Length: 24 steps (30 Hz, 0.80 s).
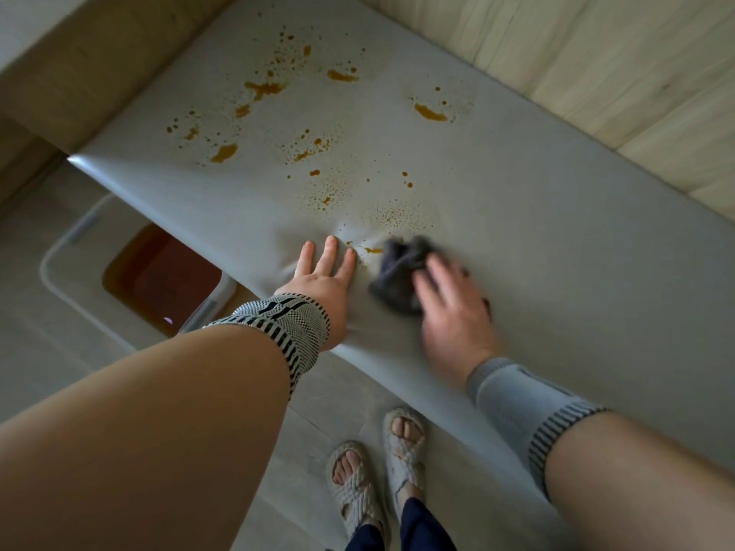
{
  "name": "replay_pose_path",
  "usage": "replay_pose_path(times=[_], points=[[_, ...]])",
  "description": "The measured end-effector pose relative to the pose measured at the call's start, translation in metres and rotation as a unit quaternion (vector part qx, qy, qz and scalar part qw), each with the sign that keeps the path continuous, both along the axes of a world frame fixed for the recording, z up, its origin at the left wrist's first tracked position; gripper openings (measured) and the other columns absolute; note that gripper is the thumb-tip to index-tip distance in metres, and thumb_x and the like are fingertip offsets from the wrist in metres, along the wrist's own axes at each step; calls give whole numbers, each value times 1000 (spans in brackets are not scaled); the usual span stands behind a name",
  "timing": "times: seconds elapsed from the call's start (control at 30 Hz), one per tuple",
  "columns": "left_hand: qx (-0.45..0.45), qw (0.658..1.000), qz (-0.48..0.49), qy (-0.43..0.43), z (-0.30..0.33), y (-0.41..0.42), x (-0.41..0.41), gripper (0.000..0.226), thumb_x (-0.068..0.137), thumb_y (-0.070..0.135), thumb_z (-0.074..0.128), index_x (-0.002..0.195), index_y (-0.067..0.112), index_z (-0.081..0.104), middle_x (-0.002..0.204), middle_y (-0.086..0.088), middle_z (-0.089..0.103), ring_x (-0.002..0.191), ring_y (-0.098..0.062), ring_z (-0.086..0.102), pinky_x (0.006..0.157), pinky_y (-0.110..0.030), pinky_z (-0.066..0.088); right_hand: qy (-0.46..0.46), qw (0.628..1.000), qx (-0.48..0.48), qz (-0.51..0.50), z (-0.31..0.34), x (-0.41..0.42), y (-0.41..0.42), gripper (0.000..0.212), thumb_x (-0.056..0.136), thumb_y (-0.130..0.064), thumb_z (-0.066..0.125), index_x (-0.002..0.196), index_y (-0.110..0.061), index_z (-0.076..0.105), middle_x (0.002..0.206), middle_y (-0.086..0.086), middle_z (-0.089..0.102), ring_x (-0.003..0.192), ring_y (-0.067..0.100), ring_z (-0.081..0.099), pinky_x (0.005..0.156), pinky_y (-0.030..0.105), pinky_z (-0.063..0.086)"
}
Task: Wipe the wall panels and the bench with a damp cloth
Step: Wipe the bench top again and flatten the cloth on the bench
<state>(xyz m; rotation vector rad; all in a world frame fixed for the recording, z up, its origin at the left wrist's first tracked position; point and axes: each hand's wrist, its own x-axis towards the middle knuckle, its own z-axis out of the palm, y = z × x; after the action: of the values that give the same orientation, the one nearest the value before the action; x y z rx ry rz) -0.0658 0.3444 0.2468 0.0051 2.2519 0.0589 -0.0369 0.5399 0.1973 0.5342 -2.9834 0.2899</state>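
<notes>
Near the front edge of the padded bench [537,240], the bench-wiping step is under way: the right hand [453,308] lies over a bunched dark grey cloth [397,272], and though motion blur softens it, its fingers seem to curl onto the wad and press it to the seat just beside a small amber smear, so I judge it clamped on the cloth rather than merely resting there. The left hand [324,278] lies flat with fingers straight and spread, holding nothing, bracing the cushion so that the pale grey covering puckers around its fingertips. Most of the work looks still ahead, since orange-brown stains [264,89] speckle the seat farther back in blobs, streaks and fine spatter. The next move probably calls for firm strokes away from the body toward those patches, refolding the cloth to a clean face. The upholstery looks smooth, soft and slightly glossy with a rounded corner; the wall panels [636,61] behind are pale wood-grain boards; the floor [338,391] is light planking, where woven rope sandals [358,487] stand
</notes>
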Motion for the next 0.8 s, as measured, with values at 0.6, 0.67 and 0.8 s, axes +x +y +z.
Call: replay_pose_path(times=[0.6, 0.67, 0.8], points=[[-80, 996, 35, -20, 11, -37, -20, 128, 79, 45, 79, 153, 20, -23, 159, -8, -31, 150, -31, -16, 121, -49, 21, -59, 980, -59, -179, 6, -30, -21, 48, 80, 6, 51, 128, 0, 58, 144, 21, 45, 121, 43, 46, 103, 52, 41], [-88, 995, 28, -23, 9, -37, -21, 129, 79, 43, 79, 153, 20, -24, 159, -9, -31, 150, -32, -16, 121, -48, 21, -22, 992, -59, -110, 6, -7, -43, 46, 80, 0, 48, 123, -4, 62, 137, 22, 52, 118, 44, 49, 99, 53, 43], [-100, 994, 22, -42, 8, -36, -22, 124, 84, 36, 76, 152, 20, -26, 158, -10, -33, 150, -33, -17, 122, -46, 19, -56, 974, -9, 217, 5, 20, -54, 54, 71, -12, 67, 125, -12, 62, 137, 13, 55, 122, 39, 55, 103, 52, 40]])
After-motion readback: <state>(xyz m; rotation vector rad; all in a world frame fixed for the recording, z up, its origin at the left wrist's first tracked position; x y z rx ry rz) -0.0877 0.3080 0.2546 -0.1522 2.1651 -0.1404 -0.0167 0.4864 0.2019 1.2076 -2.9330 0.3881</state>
